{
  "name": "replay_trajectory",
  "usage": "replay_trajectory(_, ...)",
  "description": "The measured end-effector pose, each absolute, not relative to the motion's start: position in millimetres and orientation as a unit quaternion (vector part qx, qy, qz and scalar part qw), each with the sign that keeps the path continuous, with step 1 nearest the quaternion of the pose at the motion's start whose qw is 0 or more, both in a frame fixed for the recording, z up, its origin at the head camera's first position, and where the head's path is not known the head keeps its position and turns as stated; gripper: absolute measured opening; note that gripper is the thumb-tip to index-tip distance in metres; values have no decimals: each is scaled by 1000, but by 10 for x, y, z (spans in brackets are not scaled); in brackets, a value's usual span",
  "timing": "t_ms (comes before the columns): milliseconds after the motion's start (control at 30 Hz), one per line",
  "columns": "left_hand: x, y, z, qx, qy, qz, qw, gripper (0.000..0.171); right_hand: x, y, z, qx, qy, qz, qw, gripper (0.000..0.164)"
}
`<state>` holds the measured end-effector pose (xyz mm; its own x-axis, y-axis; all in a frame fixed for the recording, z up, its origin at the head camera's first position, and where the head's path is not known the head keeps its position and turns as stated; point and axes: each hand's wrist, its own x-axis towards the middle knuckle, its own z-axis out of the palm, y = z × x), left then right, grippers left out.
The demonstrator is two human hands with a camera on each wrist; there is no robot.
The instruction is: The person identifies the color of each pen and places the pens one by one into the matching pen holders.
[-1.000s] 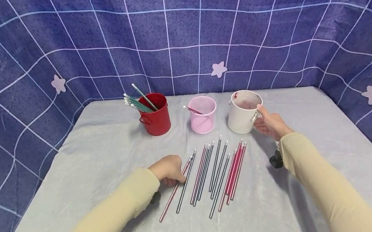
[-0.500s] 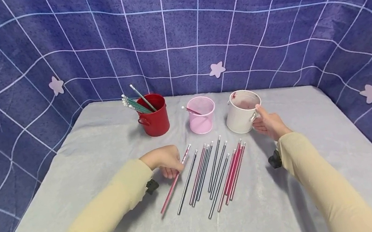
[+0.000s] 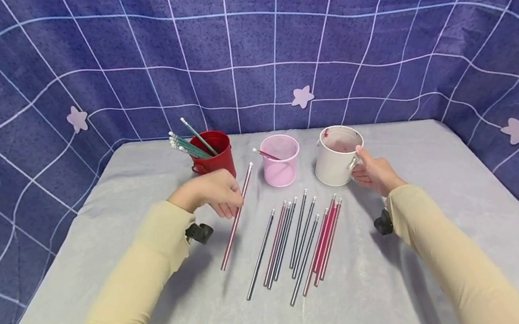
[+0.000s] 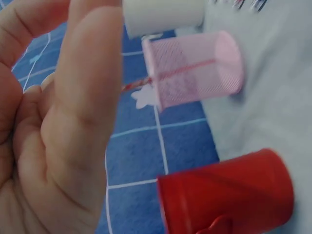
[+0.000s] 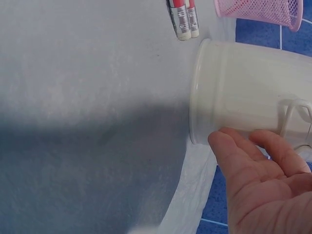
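My left hand [image 3: 218, 192] pinches a dark pink pencil [image 3: 231, 239] with a white eraser at its upper end. The pencil slants above the table, in front of the red bucket [image 3: 220, 165] and left of the pink mesh cup [image 3: 282, 172]. In the left wrist view the fingers [image 4: 87, 97] fill the left side and the held pencil is hidden. My right hand [image 3: 377, 173] holds the side of the white bucket [image 3: 332, 165], thumb at its rim and fingers by its handle; in the right wrist view fingertips [image 5: 222, 139] touch its wall.
Green pencils [image 3: 193, 148] lean in the red bucket. One red pencil [image 3: 265, 154] leans in the mesh cup. Several dark pencils [image 3: 260, 256] and pink pencils [image 3: 325, 238] lie on the grey cloth [image 3: 160, 309]. A blue gridded curtain [image 3: 242, 37] stands behind.
My left hand has lifted the pink pencil off the table and carried it up and away, toward the red bucket and mesh cup. The right hand stays on the white bucket.
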<state>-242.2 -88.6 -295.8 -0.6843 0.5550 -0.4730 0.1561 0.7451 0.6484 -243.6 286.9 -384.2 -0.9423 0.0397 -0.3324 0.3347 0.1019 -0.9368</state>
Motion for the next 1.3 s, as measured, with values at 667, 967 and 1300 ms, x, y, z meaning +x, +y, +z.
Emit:
replay_trajectory(667,-2379,-1046,-2546,164,837,483,200,14,-2397,2788,-3792,139,746,-643,109,88)
replay_trajectory(967,-2396,-1058,-2479,97,772,624,66,11,-2396,2795,-3781,143,745,-643,109,90)
replay_trajectory(1300,-2347,-848,-2402,86,686,716,-91,5,-2401,2796,-3775,145,749,-637,111,90)
